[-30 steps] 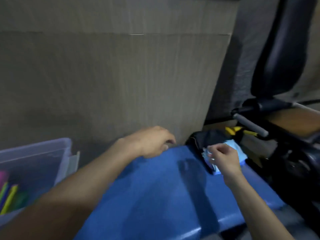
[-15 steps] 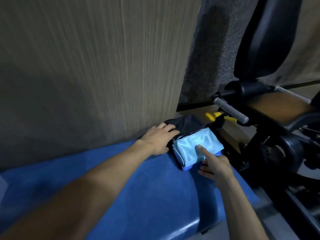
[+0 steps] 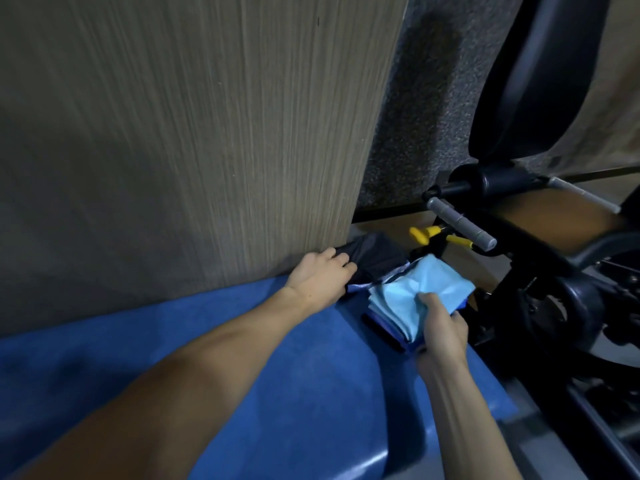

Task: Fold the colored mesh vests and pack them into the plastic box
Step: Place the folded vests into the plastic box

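Folded light-blue vest stack (image 3: 420, 292) at far right end of blue bench (image 3: 277, 375), gripped at near edge by right hand (image 3: 441, 329). Left hand (image 3: 320, 277) just left, fingers curled on black cloth (image 3: 375, 256). Box out of view.

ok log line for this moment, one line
left hand on dark fabric | right hand grips light blue folded stack | blue surface | box out of view
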The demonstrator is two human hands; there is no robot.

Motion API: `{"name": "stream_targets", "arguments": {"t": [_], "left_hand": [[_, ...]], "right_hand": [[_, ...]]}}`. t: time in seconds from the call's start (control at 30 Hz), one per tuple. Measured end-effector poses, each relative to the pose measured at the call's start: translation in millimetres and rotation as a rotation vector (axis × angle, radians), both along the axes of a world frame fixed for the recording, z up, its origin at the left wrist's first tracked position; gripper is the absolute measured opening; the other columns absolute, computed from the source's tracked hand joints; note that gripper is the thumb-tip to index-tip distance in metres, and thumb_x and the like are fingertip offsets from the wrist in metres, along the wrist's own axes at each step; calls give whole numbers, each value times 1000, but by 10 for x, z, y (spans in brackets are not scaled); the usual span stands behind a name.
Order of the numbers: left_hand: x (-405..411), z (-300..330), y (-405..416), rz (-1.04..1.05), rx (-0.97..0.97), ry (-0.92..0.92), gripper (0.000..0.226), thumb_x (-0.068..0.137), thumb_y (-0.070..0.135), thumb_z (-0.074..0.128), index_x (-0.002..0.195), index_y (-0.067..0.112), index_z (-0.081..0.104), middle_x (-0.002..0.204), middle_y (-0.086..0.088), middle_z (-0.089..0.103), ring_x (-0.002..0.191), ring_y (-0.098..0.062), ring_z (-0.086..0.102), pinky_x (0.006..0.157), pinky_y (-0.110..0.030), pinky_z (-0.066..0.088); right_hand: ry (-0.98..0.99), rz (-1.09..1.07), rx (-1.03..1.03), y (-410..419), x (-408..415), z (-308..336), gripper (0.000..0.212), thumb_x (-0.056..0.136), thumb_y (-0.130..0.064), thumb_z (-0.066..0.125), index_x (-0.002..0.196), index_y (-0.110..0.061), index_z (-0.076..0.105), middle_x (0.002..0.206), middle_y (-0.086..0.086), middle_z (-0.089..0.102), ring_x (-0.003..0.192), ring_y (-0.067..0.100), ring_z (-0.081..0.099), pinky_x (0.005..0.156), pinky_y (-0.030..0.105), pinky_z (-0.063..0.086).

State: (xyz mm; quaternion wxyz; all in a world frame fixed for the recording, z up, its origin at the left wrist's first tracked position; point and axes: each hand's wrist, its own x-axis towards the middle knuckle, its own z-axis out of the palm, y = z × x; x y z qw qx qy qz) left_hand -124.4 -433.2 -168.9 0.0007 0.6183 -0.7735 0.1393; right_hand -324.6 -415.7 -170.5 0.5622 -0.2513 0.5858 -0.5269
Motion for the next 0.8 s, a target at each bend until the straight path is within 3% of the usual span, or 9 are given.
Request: {"name": "stream_targets", "arguments": {"t": [0.13,0.27,0.4,0.5,0.6,0.7,0.77,0.8], "left_hand": [[-31,140,378,-37,22,-32,35,99,24,51,132,12,58,125,-6,60,115,-28,56,69,-37,37],[-168,117,1003,-46,1,53,21,87,30,66,100,15,71,101,-4,69,94,-29,66,61,-34,34],[-256,38,1449,-21,90,137,36,89,39,62,117,16,64,116,-2,57,110,-25,52,79,-37,42],[-179,119,1543,10,161,413,33,89,45,58,106,17,63,112,-1,54,108,-22,48,85,-38,47],[-66,137,1474,96,122,698,19,93,24,51,102,16,66,107,-3,59,106,-28,55,85,-41,48],[8,54,1406,226,86,647,32,93,20,54,121,24,66,137,0,46,123,-30,40,101,-42,42],[15,22,1405,273,198,780,41,95,19,56,134,27,59,155,-7,38,139,-33,34,111,-39,36],[22,7,1406,271,251,886,42,96,17,57,137,27,57,153,-8,43,139,-30,40,108,-35,38]], "right_hand": [[-218,55,-75,173,-69,251,22,95,-19,66,116,-10,65,101,7,77,78,24,75,64,35,57],[-264,200,-76,378,3,384,17,98,-19,60,109,-9,68,102,11,78,79,24,74,70,38,57],[-218,248,-20,579,-10,368,31,98,-20,56,122,-4,66,111,17,75,79,28,72,64,35,58],[-199,261,-10,693,-21,336,39,97,-21,54,129,-2,64,119,21,72,87,32,70,64,36,60],[-217,271,-24,780,74,358,36,98,-21,52,126,-3,65,117,20,73,95,35,69,77,42,58],[-77,282,29,833,278,262,40,92,-31,60,121,-4,67,109,17,75,89,33,72,69,38,57],[241,307,118,785,391,133,66,86,-46,64,134,0,56,127,19,65,105,38,67,73,38,53],[437,332,151,779,426,111,75,88,-51,63,140,2,48,139,21,54,116,40,59,82,41,51]]}}
